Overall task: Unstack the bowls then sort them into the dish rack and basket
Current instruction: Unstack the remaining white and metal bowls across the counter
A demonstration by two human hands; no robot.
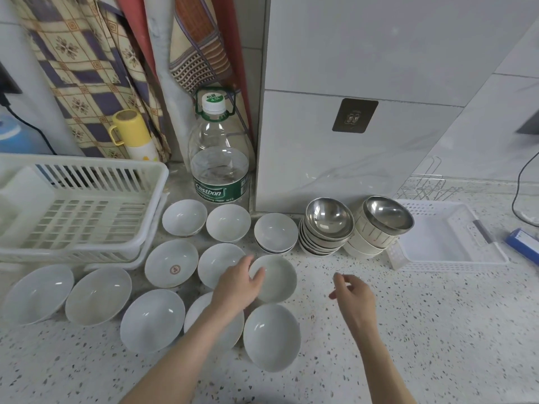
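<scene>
the left hand is gripping the near-left rim of a white bowl that is sitting on the speckled tabletop, with the thumb curling over the rim into the bowl and the other fingers lying hidden under the hand. the right hand is hovering above the tabletop just right of that bowl, holding nothing, its fingers hanging loosely curled and a little spread.

single white bowls are lying spread out on the tabletop left of and around the gripped one: two at the back and, a bowl with a red mark in its bottom, one partly hidden behind the left hand, two large ones at the far left and, one in front of them, one mostly covered by the left forearm, and one nearest the camera. a short stack of white bowls is standing behind the gripped bowl. right of it a stack of steel bowls is leaning, and beside that a steel bowl is sitting tilted on a stack of pale ribbed bowls.

the white dish rack is standing at the left edge of the tabletop, and the shallow white basket is sitting at the right, just beside the ribbed stack. a large water bottle is standing at the back against the wall, with a yellow flask left of it.
</scene>
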